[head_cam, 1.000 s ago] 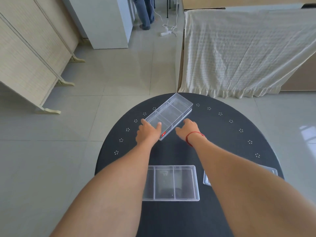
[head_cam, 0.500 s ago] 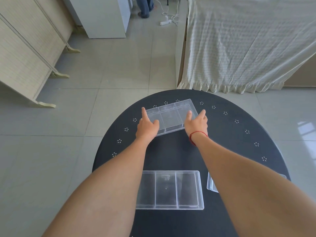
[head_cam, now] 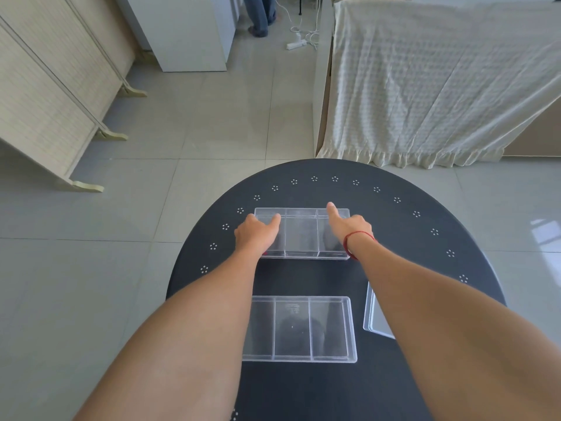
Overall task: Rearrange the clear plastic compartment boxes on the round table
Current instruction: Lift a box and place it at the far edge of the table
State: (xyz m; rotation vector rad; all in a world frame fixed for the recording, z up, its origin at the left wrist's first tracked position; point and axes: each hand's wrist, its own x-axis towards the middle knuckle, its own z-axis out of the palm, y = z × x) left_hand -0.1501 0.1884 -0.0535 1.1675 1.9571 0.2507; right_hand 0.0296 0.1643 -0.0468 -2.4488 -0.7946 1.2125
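Observation:
A clear three-compartment box (head_cam: 301, 232) lies square across the far middle of the dark round table (head_cam: 409, 238). My left hand (head_cam: 256, 235) grips its left end, thumb over the rim. My right hand (head_cam: 346, 227), with a red string at the wrist, rests on its right end with the forefinger stretched to the far edge. A second clear three-compartment box (head_cam: 299, 328) lies nearer me, between my forearms. A third clear piece (head_cam: 375, 316) lies at the right, mostly hidden under my right forearm.
White dot marks ring the table's far rim (head_cam: 314, 178). Beyond it stand a bed draped in a cream cloth (head_cam: 440, 86), a folding screen (head_cam: 45, 95) at the left, a white cabinet (head_cam: 188, 31), a power strip (head_cam: 296, 44) and a person's legs (head_cam: 259, 13).
Both hands turned the far box from a diagonal slant to lying straight across the table, parallel to the near box. The camera view shifted slightly.

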